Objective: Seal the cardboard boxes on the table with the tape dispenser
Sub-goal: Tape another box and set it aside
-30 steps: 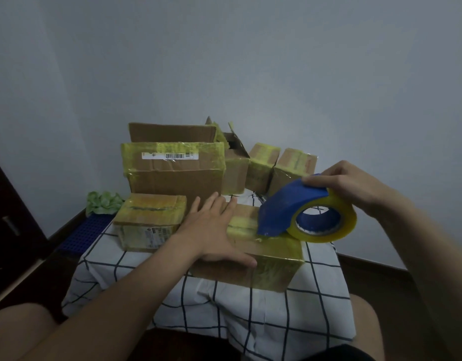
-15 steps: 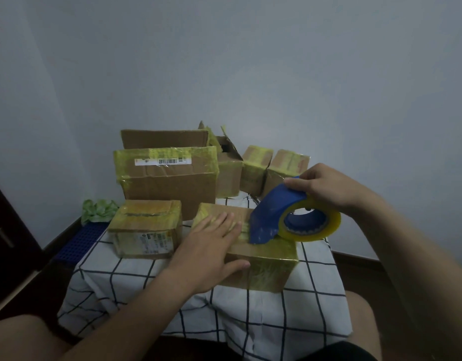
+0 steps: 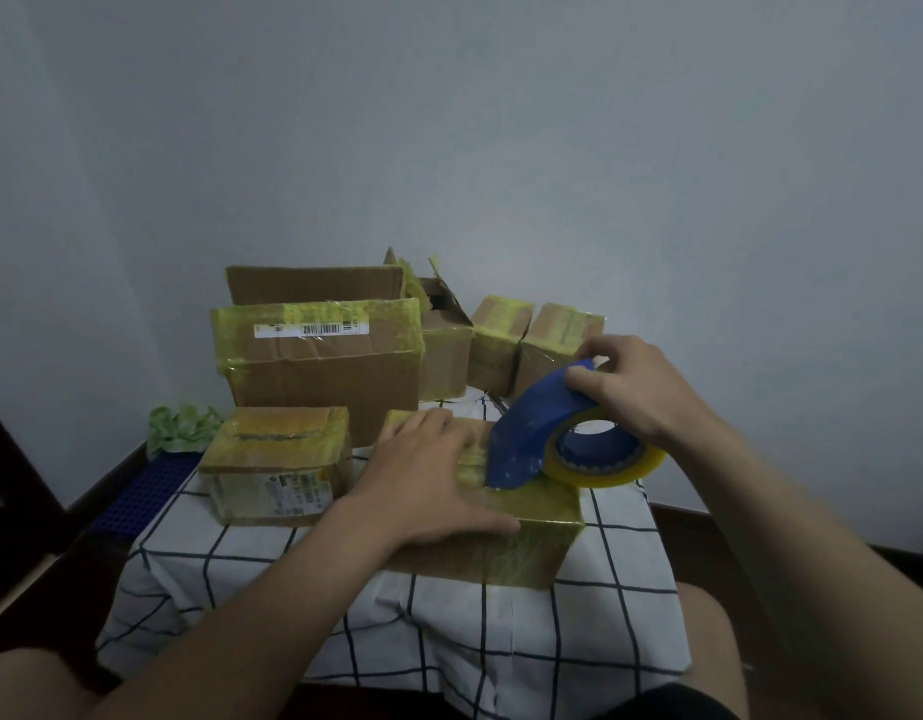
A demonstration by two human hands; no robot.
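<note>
Your left hand (image 3: 423, 480) lies flat on top of the near box (image 3: 537, 537), fingers straight and close together, thumb spread along the front top edge. It presses down without gripping anything. Your right hand (image 3: 630, 387) is curled over the top of the tape dispenser (image 3: 526, 428), with its fingers wrapped round the blue hood. The tape roll (image 3: 604, 467) of clear yellowish tape hangs below your wrist. The dispenser's lower front edge touches the top of the near box, just beside your left fingertips.

That box sits at the front of the table, on the checked cloth (image 3: 449, 641), and glossy yellowish tape covers its top and front face. Your bare knees show low in the frame on either side.

Just left of it is a small box (image 3: 277, 459), taped across the top, with a printed label on its near face. Behind that stands the large box (image 3: 324, 376), with a barcode label (image 3: 311, 328) on its taped upper band. To its right is an open box (image 3: 443, 356) with raised flaps. Beyond that are a back box (image 3: 501, 340) and a far-right box (image 3: 552, 335), both taped.

Off the table's left edge are a green crumpled bundle (image 3: 181, 428) and a blue grid (image 3: 152, 485), with the pale wall (image 3: 501, 122) behind everything.
</note>
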